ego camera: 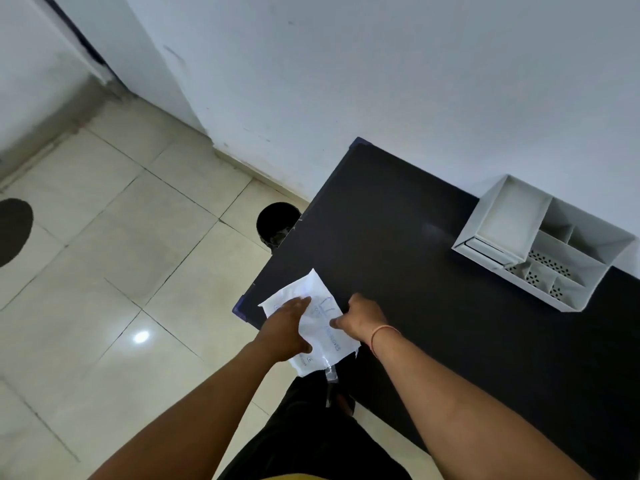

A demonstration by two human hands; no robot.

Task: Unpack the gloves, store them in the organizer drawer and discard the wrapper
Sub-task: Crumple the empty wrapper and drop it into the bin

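A white paper glove wrapper (313, 296) with blue print lies over the near left corner of the black table (398, 237), its lower end hanging past the edge. My left hand (285, 329) grips its left side, fingers on top and thumb below. My right hand (360, 320) pinches its right edge. The gloves themselves are not visible. The white organizer (543, 244) stands at the back right of the table against the wall, with open compartments on top and a shut drawer front (485, 249) at its left end.
A black round bin (277, 221) stands on the tiled floor just left of the table's edge. A dark round object (14, 230) sits at the far left of the floor. The white wall runs behind the table. My legs are below the wrapper.
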